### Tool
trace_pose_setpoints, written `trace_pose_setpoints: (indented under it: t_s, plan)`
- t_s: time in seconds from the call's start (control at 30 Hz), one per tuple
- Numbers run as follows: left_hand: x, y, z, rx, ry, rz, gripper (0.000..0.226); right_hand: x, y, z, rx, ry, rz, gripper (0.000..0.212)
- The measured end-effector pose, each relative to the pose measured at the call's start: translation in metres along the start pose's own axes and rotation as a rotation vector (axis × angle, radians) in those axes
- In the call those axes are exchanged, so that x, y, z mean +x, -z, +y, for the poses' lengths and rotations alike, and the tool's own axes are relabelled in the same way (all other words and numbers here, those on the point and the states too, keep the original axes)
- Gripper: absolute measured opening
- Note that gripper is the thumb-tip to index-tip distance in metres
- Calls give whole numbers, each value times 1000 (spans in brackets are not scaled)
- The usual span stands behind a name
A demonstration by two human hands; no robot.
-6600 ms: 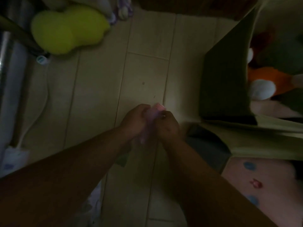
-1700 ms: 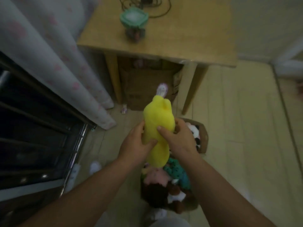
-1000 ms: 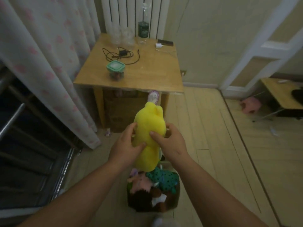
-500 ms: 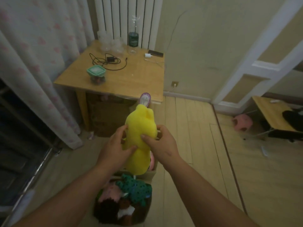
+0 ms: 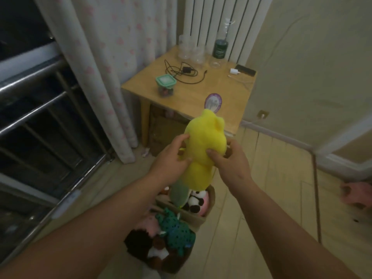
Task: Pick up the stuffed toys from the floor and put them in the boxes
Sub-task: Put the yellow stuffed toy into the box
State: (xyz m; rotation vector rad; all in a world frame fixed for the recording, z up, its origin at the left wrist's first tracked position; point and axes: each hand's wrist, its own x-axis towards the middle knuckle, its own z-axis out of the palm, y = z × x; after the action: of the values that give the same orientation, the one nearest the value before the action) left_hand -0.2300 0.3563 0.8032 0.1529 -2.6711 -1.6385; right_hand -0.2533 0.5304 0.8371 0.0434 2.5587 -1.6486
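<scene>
I hold a yellow stuffed toy (image 5: 203,146) upright in front of me, well above the floor. My left hand (image 5: 171,158) grips its left side and my right hand (image 5: 231,160) grips its right side. A purple-rimmed tag (image 5: 213,102) sticks up behind its top. Below the toy stand two cardboard boxes: the farther box (image 5: 210,200) holds a panda toy (image 5: 194,200) and a pink toy; the nearer box (image 5: 177,264) holds a green spotted toy (image 5: 177,228), a dark brown toy (image 5: 141,242) and a pink one.
A wooden side table (image 5: 231,101) stands ahead with a green-lidded jar (image 5: 165,84), cables, glass jars and a dark bottle. A curtain (image 5: 112,57) and metal rails (image 5: 40,109) are at the left. A pink toy (image 5: 356,193) lies on the floor at the far right.
My view has swung right and tilted, so the table now sits farther right. Both hands keep hold of the yellow toy, held slightly higher over the boxes.
</scene>
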Motion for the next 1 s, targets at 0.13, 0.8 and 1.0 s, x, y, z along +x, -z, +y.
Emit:
trace_pose_setpoints:
  t_s: [0.13, 0.8, 1.0]
  plan:
    - [29, 6, -10, -32, -5, -19, 60, 23, -11, -1, 14, 4, 14, 36]
    - [143, -66, -167, -99, 449, 140, 63, 202, -123, 151, -78, -110, -363, 31]
    - [205, -151, -290, -41, 567, 209, 64, 286, -182, 290, -100, -194, -456, 37]
